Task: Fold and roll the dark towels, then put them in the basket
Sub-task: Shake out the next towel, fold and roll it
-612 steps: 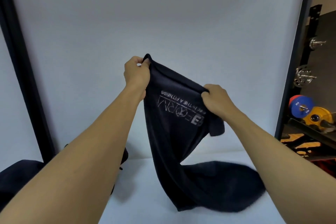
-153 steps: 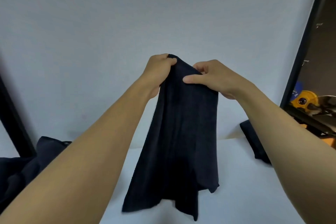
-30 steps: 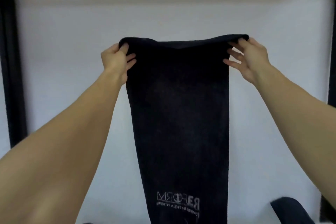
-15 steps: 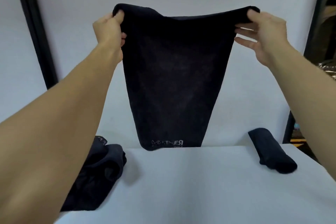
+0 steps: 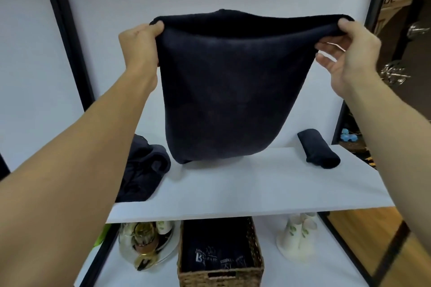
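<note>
Right now I hold a dark towel [image 5: 228,86] up in front of me, folded double, so that it hangs as a short, wide flap. My left hand [image 5: 140,46] grips its upper left corner, fingers curled into the cloth. My right hand [image 5: 347,53] pinches the upper right corner between thumb and forefinger, while the other fingers [image 5: 326,62] stretch out loose below. My hands are wide apart and the top edge sags a little between them. The towel's lower end hangs at the back of the white bench [image 5: 256,184]; I cannot tell whether it touches.

On the bench to the left lies a crumpled pile [image 5: 144,170] of dark towels, partly hidden by my left arm. To the right, well apart from it, lies one roll [image 5: 318,148].

On the shelf [image 5: 326,270] under the bench stands a wicker basket [image 5: 221,274] with dark towels [image 5: 217,247] inside, white print showing on them. Beside it to the right stand paper cups [image 5: 296,235] upside down; to the left sits some blurred glassware [image 5: 144,247].
</note>
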Available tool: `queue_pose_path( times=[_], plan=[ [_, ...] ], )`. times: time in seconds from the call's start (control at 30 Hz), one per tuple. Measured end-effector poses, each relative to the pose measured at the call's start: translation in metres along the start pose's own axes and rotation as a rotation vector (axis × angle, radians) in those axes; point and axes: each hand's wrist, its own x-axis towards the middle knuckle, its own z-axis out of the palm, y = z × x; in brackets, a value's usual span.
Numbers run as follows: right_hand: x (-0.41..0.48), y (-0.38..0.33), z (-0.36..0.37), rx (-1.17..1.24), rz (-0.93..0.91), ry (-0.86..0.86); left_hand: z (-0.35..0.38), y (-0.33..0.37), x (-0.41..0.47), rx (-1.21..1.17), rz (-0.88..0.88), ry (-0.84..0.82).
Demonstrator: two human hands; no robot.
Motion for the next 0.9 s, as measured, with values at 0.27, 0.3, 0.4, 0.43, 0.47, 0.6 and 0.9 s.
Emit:
queue_pose_path(
  times=[0.27,0.3,0.4,0.43,0.47,0.6,0.9],
  plan=[
    [0.011,0.065,0.001,-0.297,0.184,-0.004,-0.01,-0.08,0.017,0.284,-0.266,0.045],
    [0.018,0.085,-0.001,-0.344,0.213,-0.027,-0.013,-0.1,0.024,0.33,-0.301,0.044],
    [0.041,0.154,-0.01,-0.47,0.313,-0.092,-0.02,-0.168,0.047,0.46,-0.424,0.018],
    [0.05,0.179,-0.014,-0.504,0.349,-0.103,-0.021,-0.191,0.053,0.491,-0.468,0.012],
    [0.058,0.205,-0.017,-0.529,0.388,-0.112,-0.022,-0.213,0.06,0.502,-0.514,0.01],
    [0.089,0.302,-0.024,-0.566,0.538,-0.151,-0.022,-0.298,0.084,0.453,-0.672,0.033],
    [0.083,0.411,-0.038,-0.671,0.671,-0.331,-0.018,-0.404,0.068,0.566,-0.717,-0.038]
  ],
)
